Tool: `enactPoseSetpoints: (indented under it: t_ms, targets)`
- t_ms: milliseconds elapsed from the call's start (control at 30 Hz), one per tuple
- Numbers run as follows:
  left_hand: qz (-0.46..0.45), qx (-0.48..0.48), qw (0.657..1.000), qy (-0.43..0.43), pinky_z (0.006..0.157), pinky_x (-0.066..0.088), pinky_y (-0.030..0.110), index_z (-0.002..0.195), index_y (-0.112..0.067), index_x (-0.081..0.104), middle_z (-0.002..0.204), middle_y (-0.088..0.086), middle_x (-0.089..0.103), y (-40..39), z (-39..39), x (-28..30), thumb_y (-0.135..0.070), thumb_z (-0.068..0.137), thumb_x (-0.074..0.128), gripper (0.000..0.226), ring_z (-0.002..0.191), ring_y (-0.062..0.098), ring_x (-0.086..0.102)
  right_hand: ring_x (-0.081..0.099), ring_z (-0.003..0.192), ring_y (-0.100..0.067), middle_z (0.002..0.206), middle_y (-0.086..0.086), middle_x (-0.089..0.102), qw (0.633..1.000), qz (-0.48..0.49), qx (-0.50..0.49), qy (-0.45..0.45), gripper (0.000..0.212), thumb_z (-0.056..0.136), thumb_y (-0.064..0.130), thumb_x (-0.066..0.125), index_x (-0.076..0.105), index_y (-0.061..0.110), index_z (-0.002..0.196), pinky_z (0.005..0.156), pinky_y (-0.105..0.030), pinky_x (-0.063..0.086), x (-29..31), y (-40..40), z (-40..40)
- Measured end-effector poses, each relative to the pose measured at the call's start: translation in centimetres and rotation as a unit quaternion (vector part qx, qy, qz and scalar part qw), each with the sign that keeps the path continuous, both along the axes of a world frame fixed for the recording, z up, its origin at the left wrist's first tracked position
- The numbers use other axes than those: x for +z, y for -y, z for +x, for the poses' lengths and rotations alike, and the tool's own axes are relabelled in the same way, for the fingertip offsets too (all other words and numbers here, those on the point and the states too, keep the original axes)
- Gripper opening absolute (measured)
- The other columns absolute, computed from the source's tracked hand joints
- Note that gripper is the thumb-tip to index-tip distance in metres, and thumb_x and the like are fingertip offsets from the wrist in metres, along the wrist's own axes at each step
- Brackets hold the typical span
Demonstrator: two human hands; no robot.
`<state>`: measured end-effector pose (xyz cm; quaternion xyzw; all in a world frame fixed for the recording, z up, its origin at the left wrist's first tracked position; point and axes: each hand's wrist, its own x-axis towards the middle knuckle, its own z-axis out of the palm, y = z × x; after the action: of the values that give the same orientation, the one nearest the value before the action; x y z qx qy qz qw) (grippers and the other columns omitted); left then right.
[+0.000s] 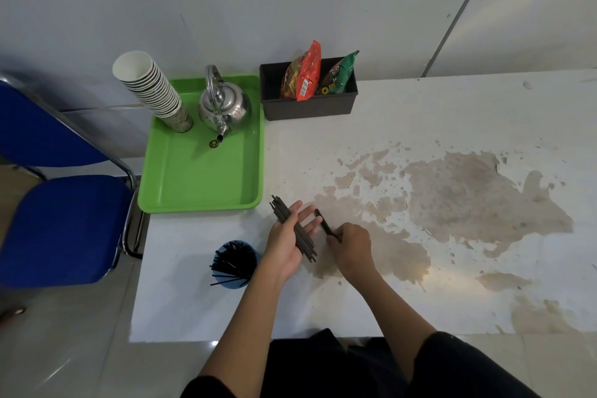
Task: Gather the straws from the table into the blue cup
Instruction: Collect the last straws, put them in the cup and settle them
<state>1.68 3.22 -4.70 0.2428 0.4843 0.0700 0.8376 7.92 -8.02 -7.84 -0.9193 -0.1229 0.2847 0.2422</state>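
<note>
White surface (387, 126), heavily stained brown across right half. Blue chair (61, 223) at left edge, off the surface. Green tray (200, 184) at far left of surface, carrying steel kettle (223, 107) and tilted stack of paper cups (151, 87). Black bin (307, 105) against wall, just right of tray, holding snack packets (303, 74).

Blue cup (237, 263) near front left, upright, partly filled with black straws fanning toward lower left. Left hand (287, 242) just right of cup, palm up, fingers loosely spread, cradling bundle of black straws (295, 229); long axis diagonal, far ends pointing toward tray corner at upper left, near ends toward lower right, past heel of palm. Right hand (350, 247) beside it, fingers pressed together, pinching single straw (324, 224); same diagonal lie, upper tip touching or just beside left fingertips, lower end hidden in grip. Cannot tell whether single straw rests on surface.
</note>
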Motion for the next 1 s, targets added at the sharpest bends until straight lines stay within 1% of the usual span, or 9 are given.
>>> enactPoseSetpoints:
  t_ms: [100,267,400,467,533,633,800,933,1000]
  targets:
    - [-0.001,0.005,1.000,0.012,0.085,0.054,0.035,0.135,-0.009,0.050,0.114,0.010,0.071,0.1,-0.2,-0.2,-0.018,0.108,0.037,0.031,0.098,0.028,0.070,0.049,0.059,-0.020,0.068,-0.014,0.061,1.000,0.002,-0.008,-0.020,0.018,0.088,0.006,0.056,0.067,-0.006,0.078,0.047,-0.023,0.033,0.0,-0.1,0.0]
    - [0.007,0.015,1.000,0.009,0.084,0.053,0.032,0.136,-0.009,0.049,0.114,0.007,0.070,0.1,-0.3,-0.2,-0.020,0.108,0.034,0.033,0.098,0.024,0.070,0.053,0.067,-0.021,0.080,-0.014,0.065,0.999,-0.014,0.010,-0.032,0.017,0.090,0.006,0.054,0.067,-0.004,0.085,0.057,-0.028,0.043,0.4,-0.2,0.2]
    - [0.014,0.028,1.000,-0.001,0.079,0.053,0.031,0.138,-0.008,0.048,0.111,0.006,0.071,0.1,-0.3,-0.5,-0.020,0.108,0.034,0.035,0.096,0.023,0.070,0.050,0.070,-0.020,0.079,-0.009,0.057,0.995,-0.065,0.077,-0.004,0.017,0.092,0.002,0.048,0.057,0.004,0.078,0.061,-0.029,0.040,0.3,-0.4,-0.1]
    - [0.017,0.031,0.999,-0.004,0.078,0.053,0.031,0.138,-0.008,0.049,0.110,0.005,0.071,0.0,-0.5,-0.7,-0.020,0.108,0.034,0.035,0.095,0.022,0.071,0.047,0.074,-0.020,0.084,-0.008,0.054,0.991,-0.082,0.108,0.012,0.015,0.092,0.000,0.046,0.054,0.008,0.081,0.066,-0.028,0.036,0.4,-0.4,-0.4]
    - [0.020,0.035,0.999,-0.005,0.079,0.053,0.030,0.136,-0.009,0.049,0.111,0.005,0.071,-0.1,-0.6,-0.7,-0.020,0.108,0.034,0.034,0.096,0.022,0.071,0.045,0.076,-0.020,0.085,-0.007,0.052,0.990,-0.086,0.115,0.011,0.013,0.092,0.000,0.047,0.056,0.007,0.086,0.066,-0.027,0.035,0.5,-0.3,-0.5]
    - [0.024,0.038,0.999,-0.005,0.080,0.052,0.030,0.135,-0.010,0.049,0.112,0.004,0.070,-0.2,-0.8,-0.7,-0.021,0.109,0.033,0.033,0.098,0.022,0.070,0.044,0.075,-0.018,0.085,-0.006,0.050,0.989,-0.086,0.117,0.023,0.017,0.089,-0.004,0.045,0.050,0.011,0.082,0.064,-0.025,0.032,0.4,0.1,-0.4]
    - [0.030,0.032,0.999,-0.013,0.080,0.051,0.030,0.133,-0.012,0.049,0.112,0.004,0.070,-0.4,-1.0,-0.8,-0.022,0.109,0.033,0.031,0.100,0.023,0.069,0.039,0.080,-0.017,0.097,-0.011,0.053,0.981,-0.093,0.163,0.046,0.020,0.090,-0.008,0.044,0.054,0.004,0.101,0.068,-0.023,0.030,0.5,0.6,-0.8]
    - [0.030,0.027,0.999,-0.016,0.085,0.050,0.031,0.133,-0.012,0.048,0.113,0.004,0.068,-0.4,-1.2,-0.7,-0.021,0.109,0.032,0.031,0.103,0.026,0.067,0.049,0.070,-0.019,0.082,-0.012,0.057,0.997,-0.035,0.060,-0.029,0.015,0.094,0.006,0.047,0.057,0.000,0.084,0.054,-0.024,0.040,0.6,0.6,0.4]
    - [0.031,0.018,0.999,-0.020,0.087,0.050,0.032,0.135,-0.011,0.048,0.115,0.004,0.068,-0.4,-1.2,-0.7,-0.021,0.109,0.032,0.032,0.105,0.026,0.066,0.054,0.065,-0.022,0.078,-0.018,0.064,0.997,0.018,0.010,-0.072,0.024,0.092,0.015,0.055,0.067,-0.005,0.086,0.063,-0.035,0.052,0.9,1.0,1.1]
